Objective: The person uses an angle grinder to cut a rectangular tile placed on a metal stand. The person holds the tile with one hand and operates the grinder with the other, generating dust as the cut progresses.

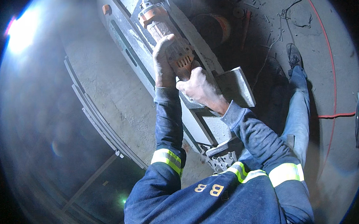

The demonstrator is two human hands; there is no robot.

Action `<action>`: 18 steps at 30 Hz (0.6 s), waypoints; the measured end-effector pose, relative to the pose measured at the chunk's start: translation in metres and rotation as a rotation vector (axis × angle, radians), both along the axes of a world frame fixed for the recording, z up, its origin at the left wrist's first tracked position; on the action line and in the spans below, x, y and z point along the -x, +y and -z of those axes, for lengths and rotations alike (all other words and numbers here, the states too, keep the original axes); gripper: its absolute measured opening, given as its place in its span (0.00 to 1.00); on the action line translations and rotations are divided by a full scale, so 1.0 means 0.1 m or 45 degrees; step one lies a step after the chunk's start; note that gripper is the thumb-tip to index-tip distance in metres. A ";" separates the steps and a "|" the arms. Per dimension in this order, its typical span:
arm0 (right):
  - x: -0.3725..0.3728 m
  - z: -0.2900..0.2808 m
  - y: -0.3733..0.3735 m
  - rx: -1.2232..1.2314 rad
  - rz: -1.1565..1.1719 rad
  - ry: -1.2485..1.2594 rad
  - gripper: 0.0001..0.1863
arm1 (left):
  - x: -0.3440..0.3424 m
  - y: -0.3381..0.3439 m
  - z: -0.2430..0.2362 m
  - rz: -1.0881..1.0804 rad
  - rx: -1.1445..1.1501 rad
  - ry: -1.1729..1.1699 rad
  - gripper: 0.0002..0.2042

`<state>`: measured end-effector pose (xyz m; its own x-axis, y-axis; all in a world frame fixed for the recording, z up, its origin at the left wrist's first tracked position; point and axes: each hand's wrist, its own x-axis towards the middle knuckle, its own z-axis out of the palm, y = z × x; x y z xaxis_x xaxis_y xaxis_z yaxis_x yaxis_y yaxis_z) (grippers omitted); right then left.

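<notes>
Here, a dusty orange-and-grey power tool [181, 51] is held lengthwise over the bench [122, 43], its orange collar toward the bench's far end and its narrow tail toward the near end. Whether its head touches the bench cannot be told. The left hand [164, 58] grasps the tool's body from the side, above the bench. The right hand [200, 83], nearer the bench's near end, is wrapped around the tail, its thumb up against the casing. Dust whitens both hands.

A square grey slab [236, 86] juts out past the right side of the bench. Grey offcuts [224, 163] lie heaped by its near end. A small orange block [106, 9] sits at the bench's left edge, toward the far end. Well to the left of the bench, long pale strips [96, 117] lie on the floor [120, 110]. Just right of the bench, a round orange-edged object [223, 28] is mostly lost in shadow. Farther right of it come a leg in jeans [299, 100], a dark shoe [293, 56] and, beyond these, a red hose [330, 50].
</notes>
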<state>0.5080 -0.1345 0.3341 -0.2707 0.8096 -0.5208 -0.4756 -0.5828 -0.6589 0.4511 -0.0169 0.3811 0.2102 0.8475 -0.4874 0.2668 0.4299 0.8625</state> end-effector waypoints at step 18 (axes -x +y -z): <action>-0.18 -0.09 0.10 -0.078 0.128 -0.027 0.22 | 0.22 0.19 0.15 0.005 -0.008 0.018 0.17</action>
<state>0.5264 -0.1245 0.3428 -0.1758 0.8626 -0.4744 -0.5152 -0.4913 -0.7023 0.4294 0.0026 0.3658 0.2066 0.8498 -0.4848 0.2808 0.4232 0.8614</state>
